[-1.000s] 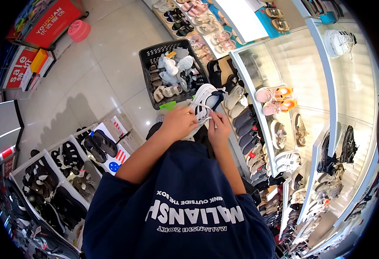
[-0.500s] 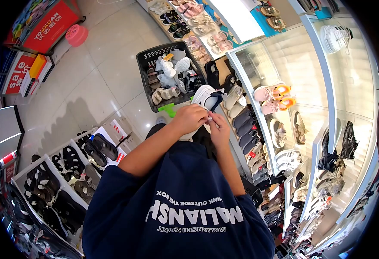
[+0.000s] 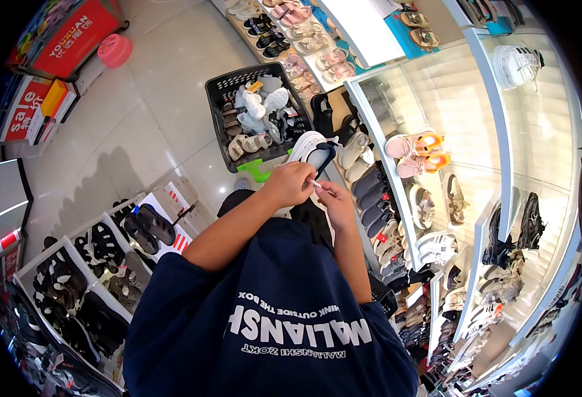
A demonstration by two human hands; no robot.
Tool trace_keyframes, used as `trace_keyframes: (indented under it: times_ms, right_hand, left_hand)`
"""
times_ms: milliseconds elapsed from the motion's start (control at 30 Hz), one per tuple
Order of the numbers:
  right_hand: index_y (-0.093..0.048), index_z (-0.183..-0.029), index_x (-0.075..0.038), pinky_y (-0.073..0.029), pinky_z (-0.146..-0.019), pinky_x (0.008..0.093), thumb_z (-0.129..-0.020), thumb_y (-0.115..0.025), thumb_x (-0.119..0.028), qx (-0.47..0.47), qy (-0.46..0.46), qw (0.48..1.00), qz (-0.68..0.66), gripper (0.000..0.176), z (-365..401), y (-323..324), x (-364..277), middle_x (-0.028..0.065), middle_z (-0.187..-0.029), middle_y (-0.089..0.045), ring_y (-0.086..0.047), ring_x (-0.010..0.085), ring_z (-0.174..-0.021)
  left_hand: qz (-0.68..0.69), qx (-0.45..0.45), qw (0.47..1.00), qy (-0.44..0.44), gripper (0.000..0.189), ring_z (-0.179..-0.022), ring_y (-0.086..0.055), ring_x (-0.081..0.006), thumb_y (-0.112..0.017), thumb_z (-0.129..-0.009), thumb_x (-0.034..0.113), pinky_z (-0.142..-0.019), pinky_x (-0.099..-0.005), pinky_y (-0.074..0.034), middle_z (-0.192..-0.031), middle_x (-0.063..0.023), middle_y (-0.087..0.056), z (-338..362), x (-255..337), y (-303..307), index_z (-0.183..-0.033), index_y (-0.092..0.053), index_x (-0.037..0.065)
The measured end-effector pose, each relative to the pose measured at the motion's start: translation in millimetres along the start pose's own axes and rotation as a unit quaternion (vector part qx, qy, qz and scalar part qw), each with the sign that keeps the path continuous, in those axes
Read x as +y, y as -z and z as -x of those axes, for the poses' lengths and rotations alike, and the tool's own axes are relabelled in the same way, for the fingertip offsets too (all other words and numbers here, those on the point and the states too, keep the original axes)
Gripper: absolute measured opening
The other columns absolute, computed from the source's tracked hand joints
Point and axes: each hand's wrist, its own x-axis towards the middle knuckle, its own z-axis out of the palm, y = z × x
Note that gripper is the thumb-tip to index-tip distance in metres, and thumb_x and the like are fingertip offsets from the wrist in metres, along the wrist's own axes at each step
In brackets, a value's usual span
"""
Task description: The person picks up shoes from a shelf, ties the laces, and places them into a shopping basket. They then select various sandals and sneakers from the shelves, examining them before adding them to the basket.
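A white shoe (image 3: 306, 147) with a navy strap (image 3: 328, 156) shows just beyond my hands, its near end hidden behind my left hand (image 3: 290, 184). That hand is closed, knuckles up, with thumb and fingertips pinched together right at the shoe. My right hand (image 3: 337, 201) is closed too, its thumb and fingers pinching a small white strip (image 3: 316, 184) where the two hands meet. Beyond the shoe stands a black basket (image 3: 215, 126) with green handles, holding several shoes and sandals, among them a beige pair (image 3: 250, 143) and white ones in plastic.
Lit glass shelves (image 3: 370, 126) on the right carry shoes, including a pink-and-orange pair (image 3: 420, 155). Dark slip-ons (image 3: 372, 192) line the low ledge beside me. At left are a white shoe rack (image 3: 99, 291), a pink stool (image 3: 115, 51) and a red sale sign (image 3: 26, 112).
The whole view has shifted slightly left. My hands stay pinched together by the shoe, and my right hand has turned a little, showing more of the white strip.
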Motion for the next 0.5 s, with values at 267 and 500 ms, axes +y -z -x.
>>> trace_keyframes:
  times_ms: [267, 500]
  right_hand:
    - [-0.069, -0.100, -0.004, -0.047, -0.064, 0.0254, -0.084, -0.078, -0.008, -0.032, 0.097, 0.971, 0.214, 0.019, -10.6, -4.1, 3.2, -0.0034, -0.076, -0.060, -0.056, 0.0053, -0.071]
    - [-0.071, -0.093, -0.006, -0.049, -0.063, 0.0280, -0.078, -0.081, -0.008, 0.060, 0.244, 0.923, 0.292, 0.018, -11.7, -14.9, -19.6, 0.0043, -0.074, -0.065, -0.061, 0.0125, -0.067]
  left_hand:
    - [-0.031, 0.038, 0.997, -0.064, 0.017, -0.076, -0.069, -0.0281, -0.074, -0.078, 0.011, -0.067, -0.0381, -0.056, -0.083, -0.0081, -0.067, -1.2, -1.0, -3.0, -0.094, -0.070, 0.008]
    - [-0.055, 0.072, 0.991, -0.099, 0.020, -0.074, -0.068, -0.0268, -0.073, -0.077, 0.007, -0.065, -0.0356, -0.056, -0.088, -0.0074, -0.066, -2.8, -3.0, -1.6, -0.097, -0.073, 0.009]
